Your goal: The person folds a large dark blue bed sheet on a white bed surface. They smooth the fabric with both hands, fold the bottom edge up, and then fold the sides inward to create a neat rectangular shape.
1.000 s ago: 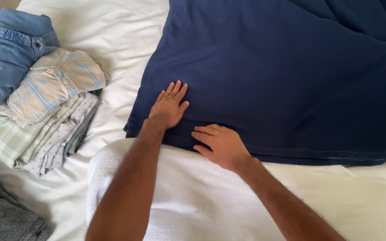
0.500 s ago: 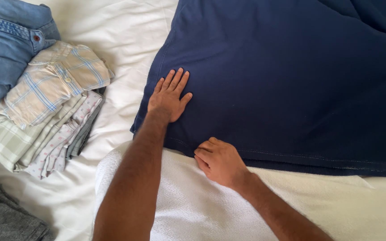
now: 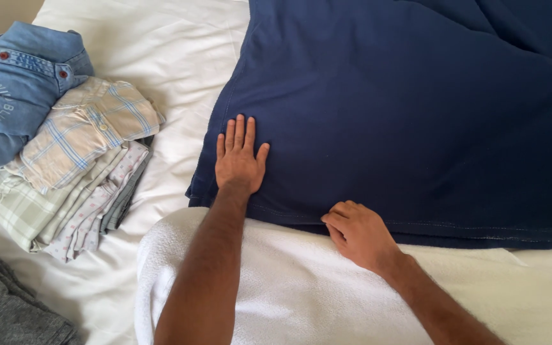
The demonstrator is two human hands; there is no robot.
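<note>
A large navy blue garment (image 3: 404, 108) lies spread flat over the white bed sheet, filling the upper right of the head view. My left hand (image 3: 239, 160) rests flat on it near its lower left corner, fingers apart and pointing away from me. At the garment's stitched bottom hem, my right hand (image 3: 356, 233) has its fingers curled around the hem edge, pinching the fabric. Both forearms lie over a white towel (image 3: 276, 287) beneath them.
A stack of folded checked and striped shirts (image 3: 71, 172) sits at the left. A folded blue denim piece (image 3: 17, 89) lies behind it, and a grey garment (image 3: 7, 306) shows at the bottom left corner. White sheet (image 3: 161, 45) lies between them.
My left hand has stayed flat on the navy garment. My right hand has slid right along the hem and curled its fingers onto the edge.
</note>
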